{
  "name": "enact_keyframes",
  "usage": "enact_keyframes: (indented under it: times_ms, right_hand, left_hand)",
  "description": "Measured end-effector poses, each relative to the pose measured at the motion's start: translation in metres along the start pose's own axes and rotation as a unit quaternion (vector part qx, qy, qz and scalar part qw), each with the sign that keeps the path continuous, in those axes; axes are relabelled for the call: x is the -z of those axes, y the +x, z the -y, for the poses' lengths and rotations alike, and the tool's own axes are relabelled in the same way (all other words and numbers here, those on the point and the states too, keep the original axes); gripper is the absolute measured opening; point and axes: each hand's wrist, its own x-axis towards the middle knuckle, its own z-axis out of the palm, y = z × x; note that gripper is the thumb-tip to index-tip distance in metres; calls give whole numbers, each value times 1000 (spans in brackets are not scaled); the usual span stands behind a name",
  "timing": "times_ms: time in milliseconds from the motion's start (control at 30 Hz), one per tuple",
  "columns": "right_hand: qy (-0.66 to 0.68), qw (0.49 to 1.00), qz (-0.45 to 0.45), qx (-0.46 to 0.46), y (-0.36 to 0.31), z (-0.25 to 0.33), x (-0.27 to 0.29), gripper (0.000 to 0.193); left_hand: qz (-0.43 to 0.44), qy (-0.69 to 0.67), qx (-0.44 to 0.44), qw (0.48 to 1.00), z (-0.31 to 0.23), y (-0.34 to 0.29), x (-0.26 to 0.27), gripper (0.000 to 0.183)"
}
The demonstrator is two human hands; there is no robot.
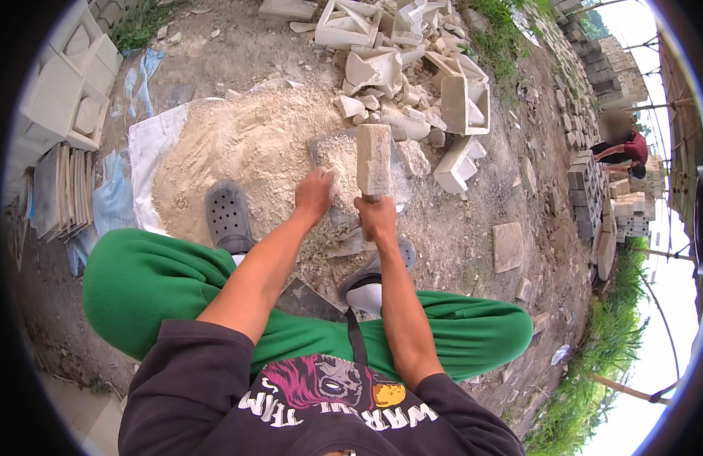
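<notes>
step: crushing, frame centre | right hand (376, 219) clenched on mallet (373, 159) handle | left hand (315, 194) pressed on slab (344, 163), fingers loosely curled | next: fingers cleared from the strike path

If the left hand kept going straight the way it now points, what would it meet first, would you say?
The left hand points away from the person, onto the flat slab with crushed powder on it. It seems to touch the slab's near edge already, so that comes first; the mallet in the right hand stands just beside. Depth is unclear.
</notes>
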Motion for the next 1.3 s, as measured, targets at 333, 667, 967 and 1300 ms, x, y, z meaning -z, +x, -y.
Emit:
enact_keyframes:
  times_ms: [333, 667, 967, 1300]
  right_hand:
    - [-114, 990, 69, -49, 35, -58, -9, 42]
    - [162, 971, -142, -104, 8, -88, 29, 24]
    - [245, 945, -136, -166, 21, -104, 15, 38]
    - [300, 935, -105, -156, 16, -102, 21, 24]
  left_hand:
    - [-28, 10, 6, 1000, 0, 7, -5, 27]
    - [-123, 110, 101, 981, 38, -40, 2, 38]
    - [27, -97, 390, 915, -21, -28, -79, 59]
    - [-109, -247, 483, 833, -29, -17, -90, 87]
